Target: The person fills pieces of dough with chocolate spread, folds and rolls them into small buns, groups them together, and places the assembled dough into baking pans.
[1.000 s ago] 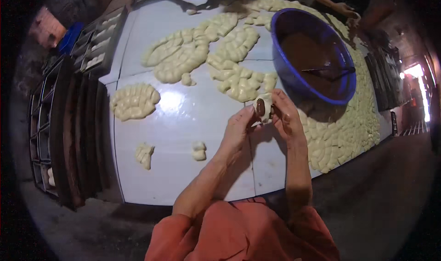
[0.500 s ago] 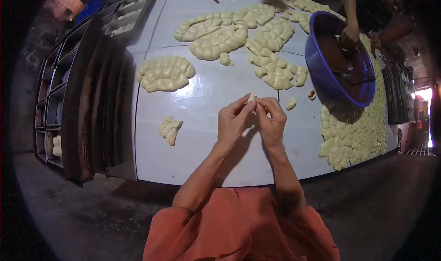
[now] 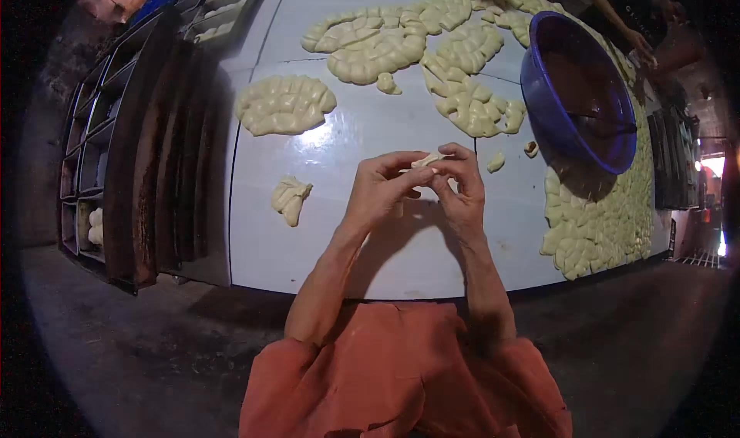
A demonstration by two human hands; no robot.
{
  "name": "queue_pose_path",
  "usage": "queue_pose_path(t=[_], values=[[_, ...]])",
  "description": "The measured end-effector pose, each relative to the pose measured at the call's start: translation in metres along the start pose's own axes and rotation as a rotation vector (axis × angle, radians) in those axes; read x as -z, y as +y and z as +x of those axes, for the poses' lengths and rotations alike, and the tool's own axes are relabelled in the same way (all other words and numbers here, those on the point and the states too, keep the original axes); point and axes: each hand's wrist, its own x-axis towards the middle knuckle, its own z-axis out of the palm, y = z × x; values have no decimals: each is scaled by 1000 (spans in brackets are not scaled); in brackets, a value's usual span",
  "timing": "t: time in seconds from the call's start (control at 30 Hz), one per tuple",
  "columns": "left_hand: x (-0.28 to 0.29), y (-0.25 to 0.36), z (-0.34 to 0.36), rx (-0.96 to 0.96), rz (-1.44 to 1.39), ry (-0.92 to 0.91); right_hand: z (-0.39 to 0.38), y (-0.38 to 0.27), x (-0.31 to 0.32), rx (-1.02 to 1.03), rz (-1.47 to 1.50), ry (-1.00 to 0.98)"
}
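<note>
Both my hands meet over the near middle of the white table (image 3: 308, 230). Between their fingertips is a small piece of pale dough (image 3: 428, 160). My left hand (image 3: 378, 191) is closed on it with thumb and fingers, and my right hand (image 3: 462, 183) pinches it from the other side. Left of my hands lies a loose, crumpled lump of dough (image 3: 290, 200). Farther back is a flat cluster of joined dough pieces (image 3: 285, 105). A small dough bit (image 3: 496, 162) rests just right of my right hand, near a small brown-and-pale piece (image 3: 531, 149).
A big blue basin (image 3: 539, 110) with brown contents stands at the right, beside a broad spread of dough pieces (image 3: 593, 230). More dough clusters (image 3: 378, 56) lie at the back. Dark trays and wooden boxes (image 3: 96, 156) stack along the left. Another person's hand (image 3: 641, 46) is beyond the basin.
My fingers have opened out a little around the dough piece, which shows wider now. The other person's hand has left the basin. Another hand at the far edge is out of view.
</note>
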Motion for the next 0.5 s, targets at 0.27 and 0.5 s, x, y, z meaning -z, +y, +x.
queue_pose_path(t=[0.27, 0.5], values=[[0, -6, -10, 36, 93, -161, -10, 14, -6, 196, -218, 196], [10, -22, -11, 40, 148, -77, -12, -10, -9, 110, -351, 116]])
